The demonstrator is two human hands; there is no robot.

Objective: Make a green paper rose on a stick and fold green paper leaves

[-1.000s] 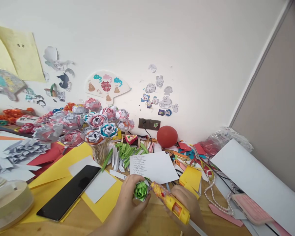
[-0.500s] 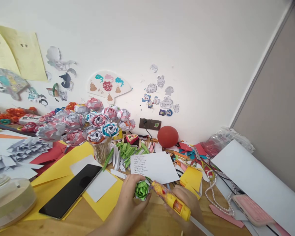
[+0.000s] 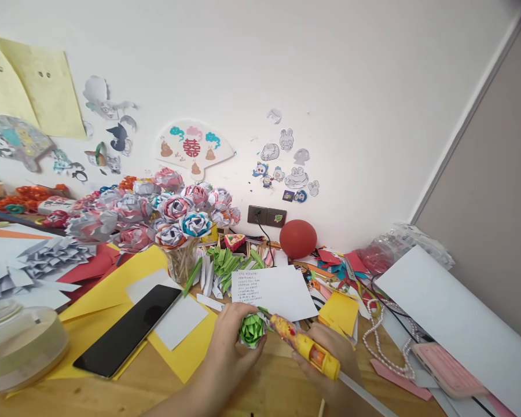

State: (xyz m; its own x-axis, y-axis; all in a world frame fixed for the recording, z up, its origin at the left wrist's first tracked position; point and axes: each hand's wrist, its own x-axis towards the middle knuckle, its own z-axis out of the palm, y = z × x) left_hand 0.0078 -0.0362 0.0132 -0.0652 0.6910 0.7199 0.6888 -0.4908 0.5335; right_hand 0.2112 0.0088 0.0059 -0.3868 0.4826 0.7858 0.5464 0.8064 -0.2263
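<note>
Little has moved: left hand cups flower, probably light, crushable, best held low; right hand grips glue gun.

Flwr btwn phone & glue gun

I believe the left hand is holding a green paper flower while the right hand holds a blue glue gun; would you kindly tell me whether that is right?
Not quite: the glue gun in the right hand is yellow, not blue, as the head view shows. The left hand does hold a green paper flower.
</note>
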